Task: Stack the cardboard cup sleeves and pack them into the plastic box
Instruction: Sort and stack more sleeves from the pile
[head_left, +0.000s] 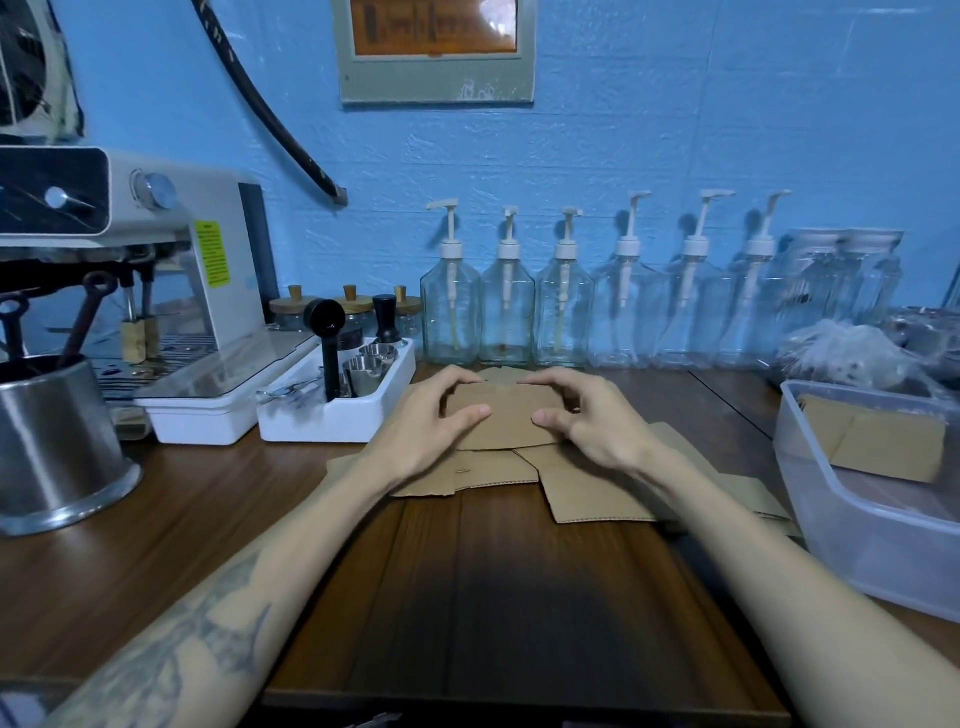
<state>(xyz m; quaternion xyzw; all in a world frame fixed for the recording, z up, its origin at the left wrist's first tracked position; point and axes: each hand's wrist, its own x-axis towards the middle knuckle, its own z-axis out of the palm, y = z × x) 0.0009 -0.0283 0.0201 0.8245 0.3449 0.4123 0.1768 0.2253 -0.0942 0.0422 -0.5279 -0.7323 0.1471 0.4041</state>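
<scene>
I read this as roughly midway. Both hands, left hand (441, 421) and right hand (587, 423), pinch the ends of a small stack of sleeves (506, 415) at frame centre. Some sleeves already lie in the plastic box (852, 545) at the right edge. Loose sleeves (587, 493) just below the hands remain spread on the tabletop (467, 597), unpacked.

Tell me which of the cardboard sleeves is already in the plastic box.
The sleeve lying inside the plastic box at the right. The others lie loose on the wooden table, one held between both hands.
</scene>
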